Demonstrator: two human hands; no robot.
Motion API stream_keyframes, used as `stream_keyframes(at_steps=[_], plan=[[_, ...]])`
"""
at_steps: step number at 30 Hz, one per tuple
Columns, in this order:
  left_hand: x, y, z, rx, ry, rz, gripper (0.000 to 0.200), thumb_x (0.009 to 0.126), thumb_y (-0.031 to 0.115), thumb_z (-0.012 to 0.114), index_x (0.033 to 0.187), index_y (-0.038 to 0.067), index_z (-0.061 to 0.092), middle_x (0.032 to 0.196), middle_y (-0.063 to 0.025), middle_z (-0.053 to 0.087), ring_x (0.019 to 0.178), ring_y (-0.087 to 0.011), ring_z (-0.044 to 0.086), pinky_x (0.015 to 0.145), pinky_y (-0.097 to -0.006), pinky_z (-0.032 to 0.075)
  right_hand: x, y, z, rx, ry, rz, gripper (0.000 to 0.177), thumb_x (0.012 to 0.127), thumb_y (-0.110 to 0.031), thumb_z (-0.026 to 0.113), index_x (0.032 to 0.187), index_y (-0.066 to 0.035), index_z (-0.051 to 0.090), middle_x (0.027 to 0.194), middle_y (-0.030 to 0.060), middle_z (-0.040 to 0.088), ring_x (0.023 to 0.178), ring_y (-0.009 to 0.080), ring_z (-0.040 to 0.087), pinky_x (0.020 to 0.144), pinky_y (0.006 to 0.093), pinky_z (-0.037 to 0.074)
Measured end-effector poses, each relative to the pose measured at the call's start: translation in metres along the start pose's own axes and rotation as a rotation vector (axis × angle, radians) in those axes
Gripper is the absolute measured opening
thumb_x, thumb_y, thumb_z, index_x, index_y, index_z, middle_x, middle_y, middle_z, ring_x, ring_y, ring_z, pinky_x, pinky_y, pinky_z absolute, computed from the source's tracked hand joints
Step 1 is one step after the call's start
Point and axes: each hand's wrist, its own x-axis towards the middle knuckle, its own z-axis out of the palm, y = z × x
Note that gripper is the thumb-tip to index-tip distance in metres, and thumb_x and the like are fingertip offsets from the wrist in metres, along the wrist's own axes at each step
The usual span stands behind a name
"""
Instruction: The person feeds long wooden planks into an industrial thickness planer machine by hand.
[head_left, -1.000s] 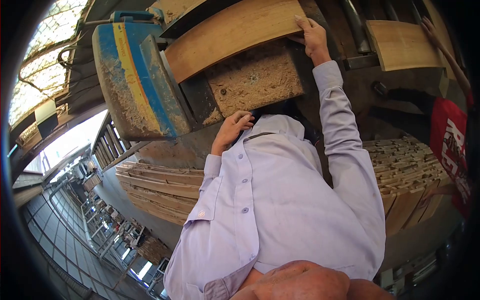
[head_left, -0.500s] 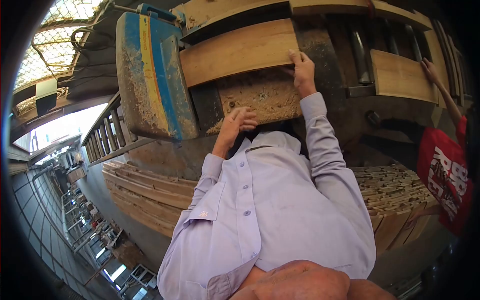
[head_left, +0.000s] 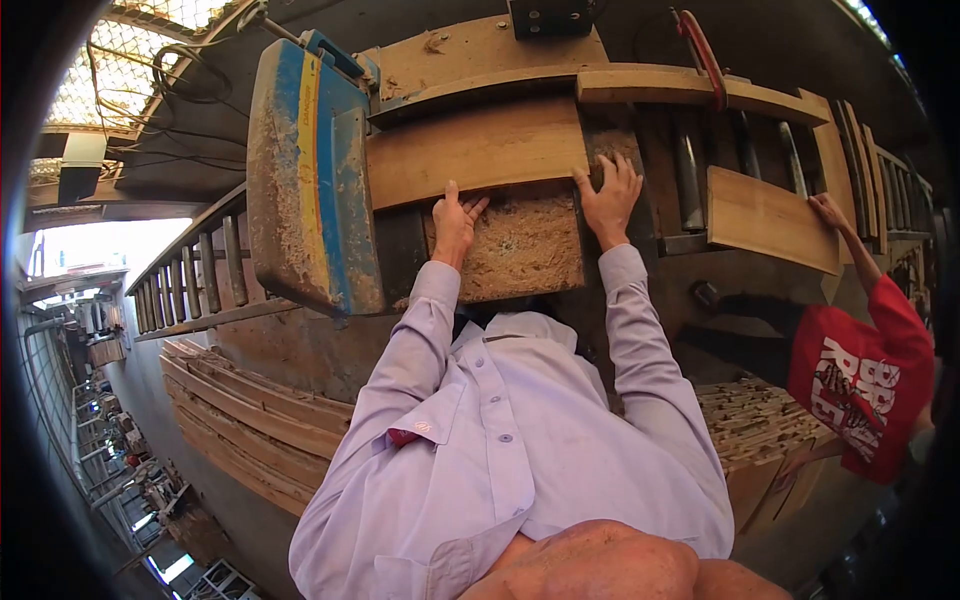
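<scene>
A flat wooden board (head_left: 478, 150) lies along the wooden fence, its left end reaching under the blue machine hood (head_left: 345, 190). My left hand (head_left: 457, 228) is at the board's near edge, thumb up against it and fingers stretched apart. At the board's right end, my right hand (head_left: 608, 205) is open, with fingers spread over the dark metal table and the thumb at the board's near corner. Between my hands, a sawdust-covered surface (head_left: 512, 255) extends towards my body.
On the right, a person in a red shirt (head_left: 858, 370) holds another board (head_left: 765, 215) over metal rollers (head_left: 688, 175). A red clamp (head_left: 704, 60) grips the fence. Stacked planks (head_left: 250, 415) lie behind me to the left; more timber (head_left: 760, 430) is at the right.
My left hand has moved up to the board's near edge. My right hand has gone from gripping the board's end to spread fingers beside it. The view has shifted.
</scene>
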Motion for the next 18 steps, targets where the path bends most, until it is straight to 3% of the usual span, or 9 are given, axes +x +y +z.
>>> stream_keyframes(at_steps=[3, 10, 12, 14, 16, 18], plan=[[0.005, 0.0, 0.003, 0.036, -0.063, 0.006, 0.045, 0.102, 0.029, 0.049, 0.128, -0.007, 0.04, 0.124, -0.0211, 0.052, 0.112, -0.0375, 0.058, 0.095, -0.051, 0.053, 0.002, -0.004, 0.013, -0.148, -0.109, 0.032, 0.077, 0.087, -0.072, 0.046, 0.137, -0.013, 0.051, 0.151, 0.015, 0.034, 0.147, 0.0304, 0.014, 0.12, 0.052, -0.002], [0.005, -0.005, 0.002, 0.061, -0.02, 0.06, 0.043, 0.102, 0.029, 0.05, 0.125, -0.007, 0.043, 0.119, -0.0203, 0.056, 0.106, -0.0357, 0.062, 0.092, -0.0497, 0.055, 0.005, -0.008, 0.02, -0.219, -0.118, 0.041, 0.074, 0.087, -0.07, 0.047, 0.139, -0.016, 0.051, 0.154, 0.0119, 0.033, 0.147, 0.029, 0.017, 0.12, 0.051, 0.001], [0.009, -0.004, 0.002, 0.084, 0.012, 0.059, 0.044, 0.1, 0.029, 0.053, 0.123, -0.007, 0.044, 0.118, -0.0206, 0.056, 0.105, -0.0359, 0.062, 0.082, -0.0456, 0.06, 0.006, -0.01, 0.021, -0.277, -0.079, 0.04, 0.072, 0.088, -0.068, 0.048, 0.138, -0.017, 0.051, 0.154, 0.0111, 0.034, 0.147, 0.0281, 0.019, 0.12, 0.0505, 0.003], [0.013, -0.002, 0.001, 0.047, 0.027, 0.048, 0.046, 0.099, 0.029, 0.055, 0.122, -0.009, 0.044, 0.117, -0.0206, 0.056, 0.098, -0.0362, 0.065, 0.07, -0.0413, 0.063, 0.006, -0.015, 0.021, -0.263, -0.072, 0.046, 0.071, 0.087, -0.067, 0.049, 0.138, -0.018, 0.052, 0.153, 0.0105, 0.036, 0.146, 0.028, 0.022, 0.12, 0.0503, 0.004], [0.01, 0.003, 0.002, 0.023, 0.014, -0.006, 0.045, 0.099, 0.029, 0.055, 0.118, -0.009, 0.04, 0.112, -0.0215, 0.055, 0.08, -0.0349, 0.069, 0.062, -0.0409, 0.063, 0.004, -0.017, 0.022, -0.261, -0.077, 0.047, 0.07, 0.087, -0.067, 0.05, 0.137, -0.018, 0.052, 0.153, 0.0106, 0.037, 0.145, 0.0281, 0.024, 0.12, 0.0507, 0.006], [0.007, 0.001, 0.004, 0.02, 0.036, 0.005, 0.04, 0.099, 0.03, 0.055, 0.108, -0.009, 0.049, 0.098, -0.021, 0.062, 0.067, -0.0321, 0.069, 0.055, -0.0388, 0.061, 0.002, -0.019, 0.021, -0.299, -0.048, 0.023, 0.068, 0.087, -0.066, 0.051, 0.135, -0.018, 0.055, 0.151, 0.0106, 0.04, 0.144, 0.0281, 0.027, 0.119, 0.0521, 0.009]])
